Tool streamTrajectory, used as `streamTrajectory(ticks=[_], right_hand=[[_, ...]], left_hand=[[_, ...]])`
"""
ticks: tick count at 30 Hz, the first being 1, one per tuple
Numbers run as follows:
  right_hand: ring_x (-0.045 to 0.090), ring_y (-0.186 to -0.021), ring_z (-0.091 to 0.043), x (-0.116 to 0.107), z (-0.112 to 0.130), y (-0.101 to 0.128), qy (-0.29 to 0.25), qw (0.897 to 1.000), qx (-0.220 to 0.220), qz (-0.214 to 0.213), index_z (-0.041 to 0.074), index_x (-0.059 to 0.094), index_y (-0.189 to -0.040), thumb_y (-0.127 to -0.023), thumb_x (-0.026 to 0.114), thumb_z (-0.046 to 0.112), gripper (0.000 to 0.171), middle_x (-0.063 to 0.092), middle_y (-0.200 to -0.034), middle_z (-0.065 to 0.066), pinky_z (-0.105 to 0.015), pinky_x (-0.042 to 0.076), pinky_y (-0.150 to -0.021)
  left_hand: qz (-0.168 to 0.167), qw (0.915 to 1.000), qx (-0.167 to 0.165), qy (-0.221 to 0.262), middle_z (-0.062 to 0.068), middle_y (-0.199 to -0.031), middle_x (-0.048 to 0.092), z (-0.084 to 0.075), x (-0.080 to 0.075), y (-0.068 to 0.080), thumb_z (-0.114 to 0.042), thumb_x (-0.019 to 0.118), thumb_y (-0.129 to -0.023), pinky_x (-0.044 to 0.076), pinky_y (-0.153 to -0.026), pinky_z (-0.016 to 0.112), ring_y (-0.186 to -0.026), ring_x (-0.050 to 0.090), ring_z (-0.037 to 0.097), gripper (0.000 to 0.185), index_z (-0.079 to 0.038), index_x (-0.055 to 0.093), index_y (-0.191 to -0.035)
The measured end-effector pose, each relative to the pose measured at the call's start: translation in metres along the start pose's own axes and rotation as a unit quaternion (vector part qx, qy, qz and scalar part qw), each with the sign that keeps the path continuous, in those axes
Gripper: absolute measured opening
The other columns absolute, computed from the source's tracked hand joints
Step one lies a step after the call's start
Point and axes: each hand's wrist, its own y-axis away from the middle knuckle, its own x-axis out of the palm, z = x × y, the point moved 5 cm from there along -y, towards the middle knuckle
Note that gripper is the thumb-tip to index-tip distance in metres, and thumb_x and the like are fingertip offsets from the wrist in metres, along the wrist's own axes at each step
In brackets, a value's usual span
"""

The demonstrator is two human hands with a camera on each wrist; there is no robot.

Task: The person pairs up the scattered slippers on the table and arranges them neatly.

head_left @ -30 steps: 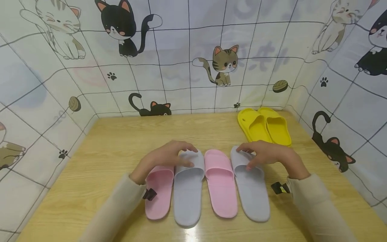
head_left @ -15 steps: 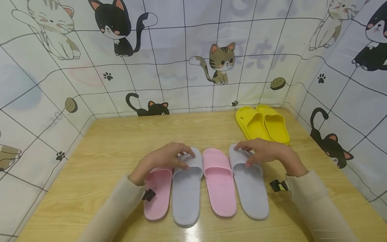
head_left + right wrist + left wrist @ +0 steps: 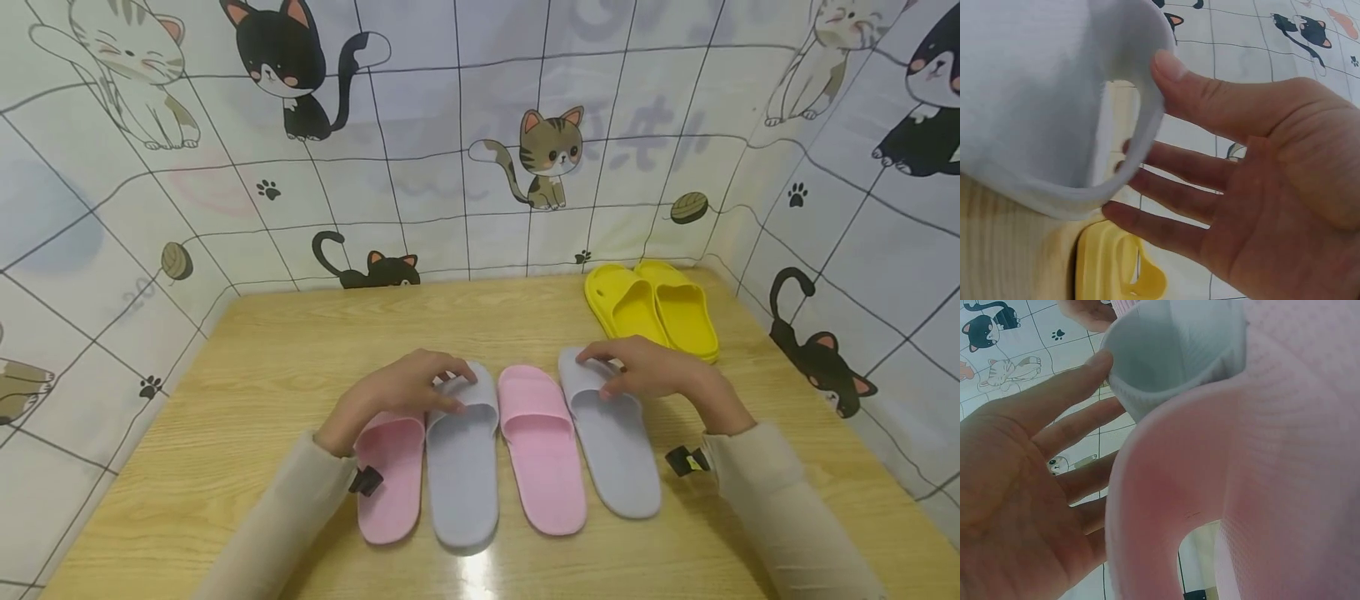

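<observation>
1. the tabletop [image 3: 255,350] carries four slippers in a row near its front edge: pink, grey, pink, grey, toes pointing to the back edge.
2. the yellow pair [image 3: 652,310] sits side by side at the back right corner, well apart from both hands.
3. the right grey slipper [image 3: 611,437] has slid a little toward the back edge since a second ago; its heel now lies further from the front edge than the others' heels. the row's outer end is shifting, so the sorting is under way, not finished.
4. the left grey slipper [image 3: 462,467] and the middle pink slipper [image 3: 542,454] have barely moved.
5. the far-left pink slipper [image 3: 390,479] lies partly under the left wrist.
6. the right hand [image 3: 652,375] rests on the right grey slipper's strap, fingers nearly straight with the thumb against the strap's edge, not clenched.
7. the left hand [image 3: 401,392] lies relaxed over the left grey slipper's strap, fingers only loosely bent.
</observation>
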Motion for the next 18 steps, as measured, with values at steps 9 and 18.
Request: streamTrajectory(ticks=[9,18], right_hand=[[0.06,-0.101,-0.026,0.002,-0.005,-0.011,0.028,0.994,-0.029,-0.106,0.012,0.075,-0.119,-0.086,0.082,0.008,0.034,0.07,-0.118,-0.012,-0.043,0.056,-0.087],[0.062,-0.092,-0.023,0.0,-0.002,-0.016,0.053,0.986,-0.018,-0.157,0.011,0.077,-0.111,-0.087,0.081,0.006,0.025,0.07,-0.105,-0.008,-0.037,0.055,-0.08]], left_hand=[[-0.041,0.999,-0.009,-0.018,0.008,-0.133,0.067,0.004,-0.004,0.001,-0.025,0.076,-0.095,0.053,-0.101,0.043,-0.116,0.062,0.025,0.04,-0.017,0.069,-0.134],[-0.098,0.9922,-0.039,-0.065,0.007,-0.113,0.067,0.003,-0.007,-0.002,-0.024,0.078,-0.093,0.054,-0.085,0.036,-0.096,0.061,0.023,0.031,-0.016,0.074,-0.123]])
